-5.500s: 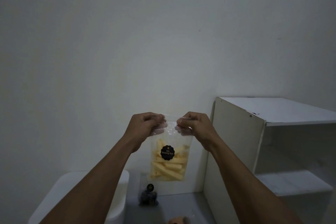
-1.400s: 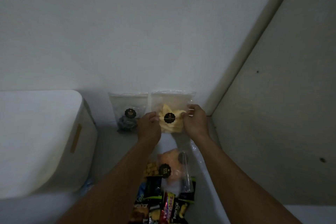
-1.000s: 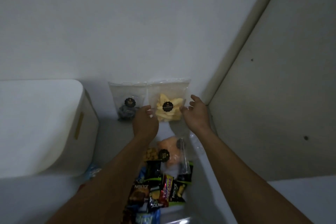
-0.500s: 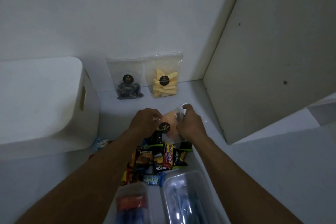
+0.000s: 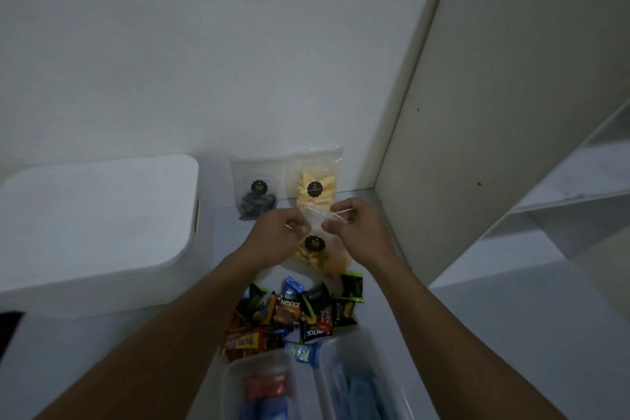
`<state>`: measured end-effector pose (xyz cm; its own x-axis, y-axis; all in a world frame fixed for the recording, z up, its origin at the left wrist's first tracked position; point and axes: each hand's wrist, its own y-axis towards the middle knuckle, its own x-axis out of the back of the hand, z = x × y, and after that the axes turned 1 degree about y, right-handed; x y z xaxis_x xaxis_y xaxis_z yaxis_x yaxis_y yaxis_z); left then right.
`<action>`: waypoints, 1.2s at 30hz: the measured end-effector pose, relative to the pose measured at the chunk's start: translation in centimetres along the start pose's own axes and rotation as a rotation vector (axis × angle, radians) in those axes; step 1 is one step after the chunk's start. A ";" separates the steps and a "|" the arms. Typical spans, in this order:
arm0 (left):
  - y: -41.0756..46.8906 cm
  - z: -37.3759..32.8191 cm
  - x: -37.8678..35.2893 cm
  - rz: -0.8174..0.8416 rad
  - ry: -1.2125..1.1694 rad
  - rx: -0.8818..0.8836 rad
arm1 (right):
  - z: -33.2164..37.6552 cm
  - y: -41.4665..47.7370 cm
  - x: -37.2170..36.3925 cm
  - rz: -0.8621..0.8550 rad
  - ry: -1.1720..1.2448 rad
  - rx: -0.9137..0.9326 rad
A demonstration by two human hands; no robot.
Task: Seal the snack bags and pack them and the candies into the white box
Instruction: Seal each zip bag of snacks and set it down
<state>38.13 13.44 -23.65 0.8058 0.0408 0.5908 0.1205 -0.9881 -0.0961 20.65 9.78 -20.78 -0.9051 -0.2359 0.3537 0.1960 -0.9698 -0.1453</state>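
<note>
Both hands hold a clear snack bag point(image 5: 318, 254) of orange and yellow pieces by its top strip, lifted above the floor. My left hand point(image 5: 278, 235) pinches the left end, my right hand point(image 5: 356, 230) the right end. Behind it, a bag of yellow sticks point(image 5: 315, 186) and a bag of dark snacks point(image 5: 255, 191) stand upright against the wall. A heap of wrapped candies point(image 5: 296, 315) lies on the floor below my hands. The white box point(image 5: 99, 232) stands at the left with its lid on.
Two clear plastic tubs point(image 5: 269, 385) point(image 5: 364, 378) sit at the bottom edge, with red and blue contents. A white shelf unit point(image 5: 511, 112) rises at the right, its side panel close to my right hand. A white wall point(image 5: 238, 44) is at the back.
The yellow-stick bag was set down against the wall beside the dark bag. Both hands then dropped to the orange snack bag and lifted it by its top.
</note>
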 end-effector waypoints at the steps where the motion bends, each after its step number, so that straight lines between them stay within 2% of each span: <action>1: -0.4 -0.6 0.8 -0.025 -0.029 -0.004 | 0.9 -0.5 0.3 -0.005 0.031 0.014; 7: -3.3 -5.3 5.4 -0.112 -0.275 0.014 | 6.0 -2.9 2.1 0.028 0.202 0.067; 16: -6.4 -13.0 11.0 -0.226 -0.458 -0.055 | 14.4 -5.0 4.8 0.113 0.285 0.191; 20: -7.4 -16.1 13.1 -0.334 -0.455 -0.122 | 18.4 -5.6 6.3 0.195 0.219 0.320; 27: -9.5 -20.5 15.9 -0.351 -0.421 -0.212 | 23.5 -6.4 8.1 0.189 0.087 0.506; 33: -10.2 -22.3 17.5 -0.474 -0.368 -0.261 | 25.8 -7.4 8.3 0.284 0.093 0.545; 36: -10.4 -22.9 17.7 -0.470 -0.384 -0.279 | 26.5 -7.7 8.4 0.259 0.046 0.575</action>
<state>37.91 21.05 6.16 0.8596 0.4756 0.1867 0.3964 -0.8514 0.3436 21.54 13.59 7.81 -0.8141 -0.4767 0.3316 0.5705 -0.7634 0.3031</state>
